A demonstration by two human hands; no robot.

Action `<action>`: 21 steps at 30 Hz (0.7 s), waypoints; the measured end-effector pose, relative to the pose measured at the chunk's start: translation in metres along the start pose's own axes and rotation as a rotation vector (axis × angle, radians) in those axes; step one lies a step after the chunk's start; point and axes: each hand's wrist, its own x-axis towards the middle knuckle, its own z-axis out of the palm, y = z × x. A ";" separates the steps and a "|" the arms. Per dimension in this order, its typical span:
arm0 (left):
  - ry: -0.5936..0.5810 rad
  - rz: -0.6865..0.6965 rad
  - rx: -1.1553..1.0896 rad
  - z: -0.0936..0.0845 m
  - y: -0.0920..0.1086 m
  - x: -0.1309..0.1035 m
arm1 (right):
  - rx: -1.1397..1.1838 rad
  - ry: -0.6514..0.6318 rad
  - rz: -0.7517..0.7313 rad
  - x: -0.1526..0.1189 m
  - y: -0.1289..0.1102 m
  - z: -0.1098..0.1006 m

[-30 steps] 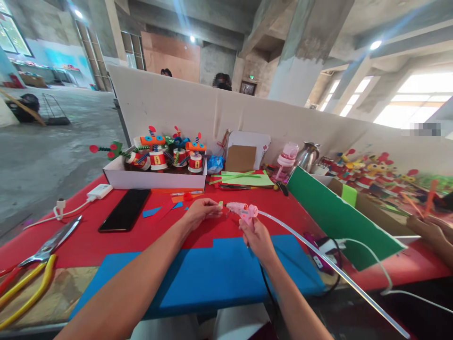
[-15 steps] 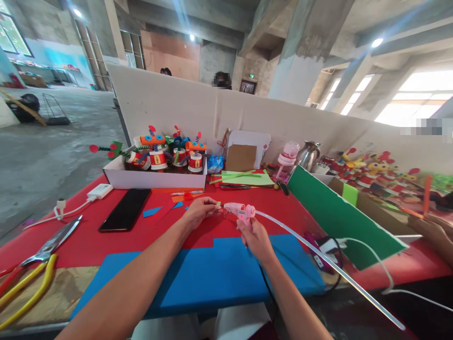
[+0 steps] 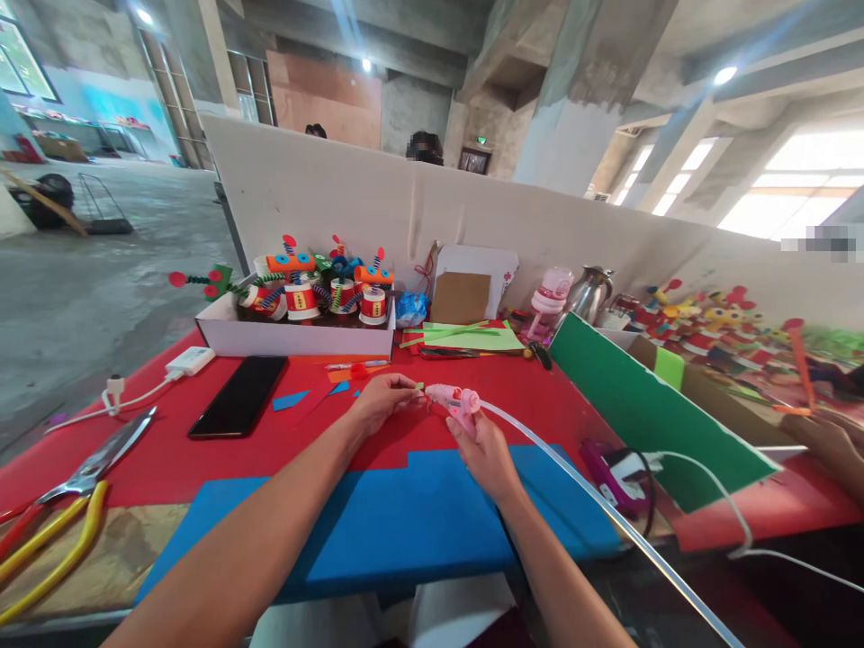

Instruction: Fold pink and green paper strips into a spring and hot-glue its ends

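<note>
In my right hand [image 3: 484,450] is a pink hot glue gun [image 3: 454,400], gripped by its handle with the nozzle pointing left. A long clear glue stick [image 3: 594,499] trails from its back end down to the lower right. My left hand [image 3: 386,401] pinches a small pale green piece of paper [image 3: 419,387] right at the nozzle; whether the two touch I cannot tell. Below both hands a blue sheet [image 3: 378,531] covers the front of the red tabletop [image 3: 351,441].
Cup figures [image 3: 301,300] fill a white box [image 3: 290,340] at the back. A phone [image 3: 239,396] and large scissors [image 3: 87,486] lie left. Green paper strips [image 3: 465,336] lie behind my hands. Rightward stand a green panel [image 3: 648,414] and a purple power strip [image 3: 611,481]; a co-worker's hand [image 3: 827,445] holds an orange strip.
The glue gun has shifted slightly left, its nozzle closer to the paper piece in my left hand. At right, the co-worker's orange strip has tilted and moved a little left.
</note>
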 end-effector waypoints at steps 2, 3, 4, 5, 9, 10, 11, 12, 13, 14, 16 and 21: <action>-0.010 0.003 -0.001 -0.002 -0.001 0.001 | -0.004 -0.003 0.013 0.000 0.000 -0.001; -0.016 0.004 -0.003 -0.002 -0.001 0.002 | -0.002 -0.004 0.018 0.000 0.000 -0.001; -0.019 0.005 -0.005 -0.003 -0.002 0.003 | 0.000 -0.004 0.021 0.000 0.000 -0.001; -0.021 0.004 -0.006 -0.003 -0.002 0.003 | 0.001 -0.004 0.024 0.000 0.001 -0.001; -0.005 -0.006 0.001 -0.004 -0.003 0.005 | -0.002 -0.008 0.034 0.000 0.002 -0.001; 0.000 -0.007 0.002 -0.004 -0.003 0.005 | -0.003 -0.010 0.037 0.000 0.002 -0.001; 0.002 -0.008 0.004 -0.004 -0.003 0.005 | -0.004 -0.011 0.039 0.000 0.002 0.000; 0.001 -0.009 0.008 -0.004 -0.003 0.005 | -0.005 -0.012 0.040 0.000 0.002 0.000; 0.002 -0.007 0.013 -0.004 -0.003 0.005 | -0.004 -0.011 0.038 0.000 0.002 0.000; 0.003 -0.004 0.017 -0.003 -0.003 0.005 | -0.003 -0.009 0.036 0.000 0.002 0.000; 0.006 0.001 0.024 -0.003 -0.003 0.005 | -0.004 -0.003 0.030 0.000 0.002 0.000; 0.014 -0.009 0.042 -0.002 -0.001 0.003 | -0.017 -0.009 0.036 0.000 0.002 0.000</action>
